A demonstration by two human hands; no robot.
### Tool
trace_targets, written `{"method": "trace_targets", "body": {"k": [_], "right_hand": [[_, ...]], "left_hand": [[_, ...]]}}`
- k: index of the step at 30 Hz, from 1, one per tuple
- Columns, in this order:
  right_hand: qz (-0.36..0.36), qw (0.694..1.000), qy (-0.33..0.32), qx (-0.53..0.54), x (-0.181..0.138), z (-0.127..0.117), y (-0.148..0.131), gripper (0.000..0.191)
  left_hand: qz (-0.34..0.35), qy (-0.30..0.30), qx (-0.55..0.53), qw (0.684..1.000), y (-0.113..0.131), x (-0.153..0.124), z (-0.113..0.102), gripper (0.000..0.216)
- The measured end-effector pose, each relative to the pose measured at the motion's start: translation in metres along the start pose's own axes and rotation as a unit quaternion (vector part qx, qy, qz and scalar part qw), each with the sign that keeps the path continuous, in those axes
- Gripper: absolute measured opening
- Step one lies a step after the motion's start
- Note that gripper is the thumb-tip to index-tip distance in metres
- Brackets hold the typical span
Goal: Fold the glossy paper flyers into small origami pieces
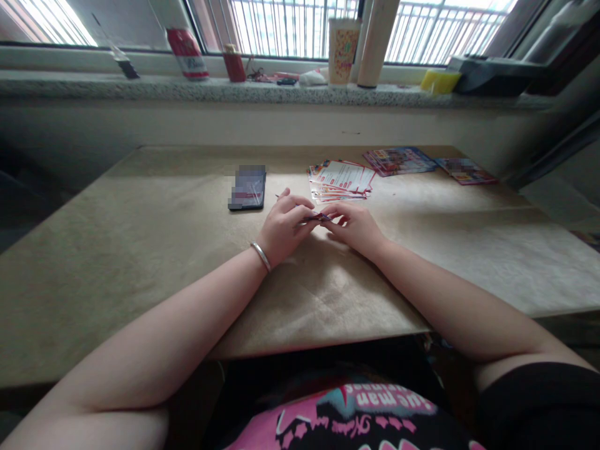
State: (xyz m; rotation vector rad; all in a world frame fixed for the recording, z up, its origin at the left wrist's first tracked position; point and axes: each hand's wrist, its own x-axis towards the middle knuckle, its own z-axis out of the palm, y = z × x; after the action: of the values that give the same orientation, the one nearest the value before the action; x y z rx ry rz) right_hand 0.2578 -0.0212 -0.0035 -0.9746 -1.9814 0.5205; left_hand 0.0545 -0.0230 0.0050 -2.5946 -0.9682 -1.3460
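Thin, dark red-and-bluish, paper-like piece (319,217): held between both hands over the middle of the beige tabletop (154,250), well in from the near edge; contact with the surface cannot be told. Left hand (287,226), silver bangle (261,256) at its wrist: fingers pinched close on the left end. Right hand (355,226): fingers pinched close on the right end, hardly any gap.

Handling (estimate): very light, bendable, easily creased or torn; somewhat slippery if glossy. Best hold is a light pinch at opposite edges. Print too small to read.

Beyond the left hand, left of the tabletop's centre: black, flat, rectangular phone-like device (253,192), partly masked. Just beyond the right hand: loose fan of white, red-edged printed cards (344,175). Near the far edge, right of centre: overlapping pile of glossy blue-and-red printed packets or cards (403,160). By the far right corner: smaller glossy printed pile (465,170). Whether either pile is packets with something inside cannot be told.

Containers, on the speckled grey stone windowsill (281,94): red-and-white drinks can (187,55), small red bottle (234,66), tall pale cup with coloured specks (343,53). Contents of all three not visible.
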Motion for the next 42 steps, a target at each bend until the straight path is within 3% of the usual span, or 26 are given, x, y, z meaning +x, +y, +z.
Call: {"method": "trace_targets", "body": {"k": [7,10,14,19,30,36,42], "right_hand": [[-0.125,0.985,0.108,-0.056,0.005,-0.010,-0.004,0.001],[-0.142,0.974,0.144,-0.104,0.005,-0.013,-0.004,0.003],[-0.128,0.970,0.139,-0.154,0.003,-0.014,-0.004,0.002],[-0.168,0.958,0.125,-0.195,0.001,-0.016,-0.010,0.006],[-0.107,0.982,0.116,-0.100,0.002,-0.019,-0.014,0.002],[-0.103,0.986,0.104,-0.075,0.002,-0.018,-0.014,0.004],[-0.127,0.983,0.101,-0.079,0.002,-0.016,-0.015,0.008]], "left_hand": [[0.001,0.016,0.029,0.999,-0.004,0.000,0.000,0.007],[-0.016,0.023,0.038,0.999,-0.006,0.000,0.000,0.006],[-0.018,0.047,0.006,0.999,-0.005,0.000,-0.001,0.013],[-0.009,0.038,-0.060,0.997,0.001,0.001,-0.002,0.008],[-0.057,0.022,-0.044,0.997,0.000,0.001,-0.005,0.012],[-0.052,0.031,-0.044,0.997,-0.002,0.000,-0.003,0.014],[-0.046,-0.001,-0.009,0.999,-0.005,0.000,-0.001,0.009]]}}
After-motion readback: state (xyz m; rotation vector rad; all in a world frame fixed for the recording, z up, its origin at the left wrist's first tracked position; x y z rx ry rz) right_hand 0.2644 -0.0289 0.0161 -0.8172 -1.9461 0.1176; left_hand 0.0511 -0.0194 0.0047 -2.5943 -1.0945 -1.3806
